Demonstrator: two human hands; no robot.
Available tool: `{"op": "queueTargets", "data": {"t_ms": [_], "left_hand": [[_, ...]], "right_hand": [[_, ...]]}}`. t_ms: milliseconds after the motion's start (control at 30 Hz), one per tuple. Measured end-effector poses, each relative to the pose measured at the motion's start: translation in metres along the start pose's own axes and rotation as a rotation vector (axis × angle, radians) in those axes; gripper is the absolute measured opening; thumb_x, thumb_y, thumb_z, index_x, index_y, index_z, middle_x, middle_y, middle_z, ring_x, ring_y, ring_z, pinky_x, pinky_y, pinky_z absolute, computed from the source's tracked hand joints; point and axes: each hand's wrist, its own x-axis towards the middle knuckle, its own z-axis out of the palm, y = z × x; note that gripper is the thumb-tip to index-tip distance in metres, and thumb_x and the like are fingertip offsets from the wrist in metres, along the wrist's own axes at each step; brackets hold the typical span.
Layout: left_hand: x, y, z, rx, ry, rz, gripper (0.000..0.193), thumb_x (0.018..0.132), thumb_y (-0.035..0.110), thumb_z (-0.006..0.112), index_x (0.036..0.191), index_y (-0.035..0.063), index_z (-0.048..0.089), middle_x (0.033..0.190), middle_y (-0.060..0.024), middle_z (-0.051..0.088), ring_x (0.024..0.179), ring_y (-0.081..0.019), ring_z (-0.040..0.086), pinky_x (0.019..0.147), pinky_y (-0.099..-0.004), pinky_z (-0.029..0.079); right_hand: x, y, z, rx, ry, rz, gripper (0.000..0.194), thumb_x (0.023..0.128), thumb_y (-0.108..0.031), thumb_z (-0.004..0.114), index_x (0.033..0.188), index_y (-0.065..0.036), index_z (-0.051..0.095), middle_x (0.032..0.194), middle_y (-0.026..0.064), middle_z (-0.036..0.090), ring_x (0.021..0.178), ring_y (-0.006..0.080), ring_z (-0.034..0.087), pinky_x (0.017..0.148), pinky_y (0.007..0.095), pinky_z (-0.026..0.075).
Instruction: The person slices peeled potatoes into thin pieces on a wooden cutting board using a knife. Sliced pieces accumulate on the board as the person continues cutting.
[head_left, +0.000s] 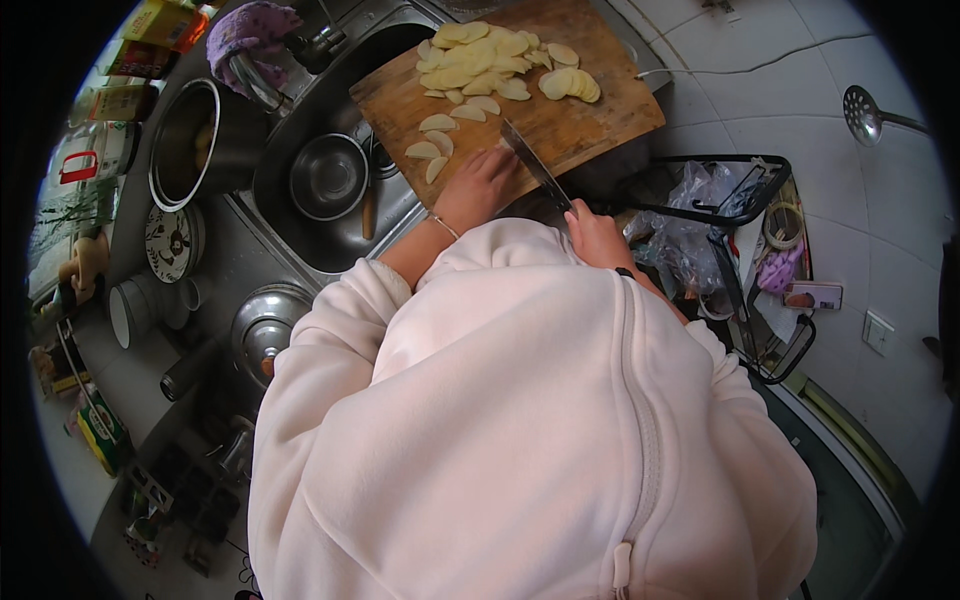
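Observation:
A wooden cutting board lies partly across the sink and holds a heap of thin, pale slices, which look like potato. A smaller stack of slices sits to the right of the heap, and several loose ones lie near the board's left part. My right hand grips a kitchen knife, its blade pointing up and left over the board. Beside the blade tip, my left hand rests on the board with its fingers together over a small pale piece, mostly hidden.
The steel sink holds a metal bowl. Left of it stand a deep pot, plates and a metal lid. A faucet with a purple cloth is above. A black rack with plastic bags stands right.

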Motion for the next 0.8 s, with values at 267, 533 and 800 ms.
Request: {"op": "queueTargets", "data": {"t_ms": [267, 533, 800], "left_hand": [[0.0001, -0.0002, -0.0010, -0.006, 0.002, 0.009, 0.054, 0.080, 0.007, 0.070, 0.134, 0.0023, 0.064, 0.135, -0.0148, 0.061, 0.123, -0.0333, 0.062, 0.111, -0.0451, 0.046], [0.0004, 0.0024, -0.0046, -0.012, -0.007, 0.000, 0.056, 0.080, 0.007, 0.071, 0.136, 0.0022, 0.063, 0.137, -0.0147, 0.060, 0.123, -0.0337, 0.062, 0.113, -0.0464, 0.046], [0.0006, 0.0035, -0.0037, -0.053, -0.007, -0.025, 0.056, 0.080, 0.007, 0.071, 0.135, 0.0016, 0.063, 0.136, -0.0149, 0.059, 0.122, -0.0343, 0.062, 0.113, -0.0457, 0.046]], "right_hand": [[0.0043, 0.0021, 0.0044, 0.041, 0.015, 0.004, 0.022, 0.106, -0.024, 0.055, 0.115, -0.004, 0.059, 0.085, 0.0307, 0.069, 0.083, 0.0513, 0.068, 0.070, 0.0599, 0.055], [0.0026, 0.0075, 0.0090, 0.199, 0.093, -0.057, 0.020, 0.104, -0.021, 0.056, 0.108, -0.002, 0.063, 0.086, 0.0297, 0.069, 0.084, 0.0508, 0.067, 0.069, 0.0583, 0.054], [-0.0014, 0.0088, 0.0066, 0.255, 0.070, -0.027, 0.019, 0.105, -0.021, 0.057, 0.106, -0.002, 0.062, 0.085, 0.0298, 0.068, 0.083, 0.0507, 0.067, 0.068, 0.0587, 0.052]]}}
